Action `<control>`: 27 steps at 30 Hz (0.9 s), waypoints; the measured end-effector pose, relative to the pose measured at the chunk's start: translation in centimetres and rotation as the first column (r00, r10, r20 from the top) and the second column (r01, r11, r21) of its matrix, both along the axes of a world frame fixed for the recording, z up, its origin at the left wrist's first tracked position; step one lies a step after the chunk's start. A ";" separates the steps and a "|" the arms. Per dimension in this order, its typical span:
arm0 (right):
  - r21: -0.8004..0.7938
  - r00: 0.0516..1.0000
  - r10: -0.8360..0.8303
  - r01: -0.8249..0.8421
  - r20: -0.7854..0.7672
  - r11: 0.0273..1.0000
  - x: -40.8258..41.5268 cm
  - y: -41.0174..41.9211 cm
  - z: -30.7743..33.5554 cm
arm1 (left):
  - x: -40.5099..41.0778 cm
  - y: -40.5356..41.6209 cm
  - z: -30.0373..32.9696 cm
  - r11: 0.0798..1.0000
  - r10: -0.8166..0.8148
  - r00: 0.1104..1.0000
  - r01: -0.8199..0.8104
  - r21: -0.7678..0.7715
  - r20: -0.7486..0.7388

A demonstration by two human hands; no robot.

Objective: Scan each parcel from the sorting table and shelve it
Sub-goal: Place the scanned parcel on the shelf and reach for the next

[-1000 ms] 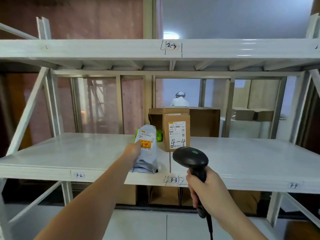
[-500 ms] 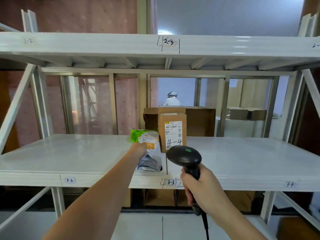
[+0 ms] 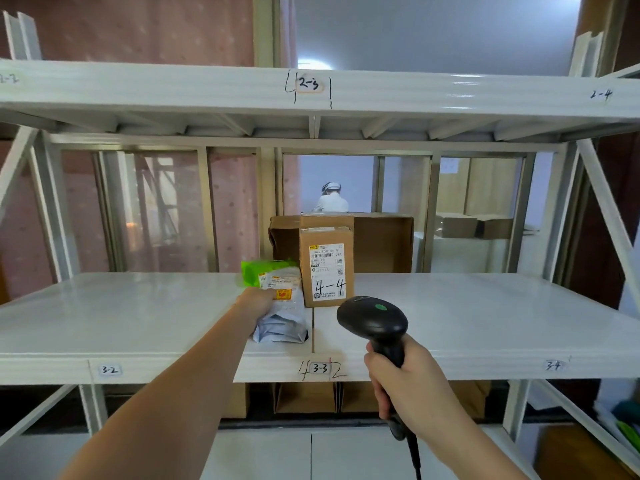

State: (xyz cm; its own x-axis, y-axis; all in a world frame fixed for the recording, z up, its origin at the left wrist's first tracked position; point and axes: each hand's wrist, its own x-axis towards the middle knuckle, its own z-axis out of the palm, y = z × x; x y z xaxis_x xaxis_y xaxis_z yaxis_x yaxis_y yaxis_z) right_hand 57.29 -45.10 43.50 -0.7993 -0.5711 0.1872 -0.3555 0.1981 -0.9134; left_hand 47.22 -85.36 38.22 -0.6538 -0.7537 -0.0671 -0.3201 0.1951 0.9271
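- While the bag (image 3: pixel 282 315) lies on the shelf (image 3: pixel 138 313) above tag 3-3 (image 3: pixel 319 368), just left of the box (image 3: pixel 327 268) marked 4-4, the step in hand looks like shelving; scanning seems done.
- Its long axis runs front to back, the label end pointing at the rear, where a green packet (image 3: pixel 258 271) lies, and the crumpled end at the shelf's front edge.
- At its left side the left hand (image 3: pixel 258 303) rests; whether the fingers grip it is hidden.
- Next, I judge, the hand lets go and draws back without dragging the bag.
- Below, the right hand (image 3: pixel 408 382) grips the scanner (image 3: pixel 375 323) by its handle.
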 end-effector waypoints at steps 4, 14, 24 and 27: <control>0.006 1.000 0.013 -0.013 -0.014 1.000 1.0 0.2 0.0 | 4.3 4.2 3.1 0.992 0.070 0.993 -0.079 -0.099 -0.095; -0.004 0.991 -0.126 0.126 -0.045 0.992 7.9 0.8 -0.7 | 12.1 14.4 7.0 0.701 -0.167 0.972 0.235 -0.674 0.165; 0.027 0.918 -0.390 0.393 -0.076 0.919 17.0 6.7 -1.1 | 13.7 23.9 5.5 0.443 -0.431 0.855 0.480 -0.757 0.289; 0.039 0.873 -0.482 0.486 -0.076 0.873 19.1 10.3 -1.2 | 13.3 28.8 4.5 0.384 -0.513 0.794 0.553 -0.739 0.327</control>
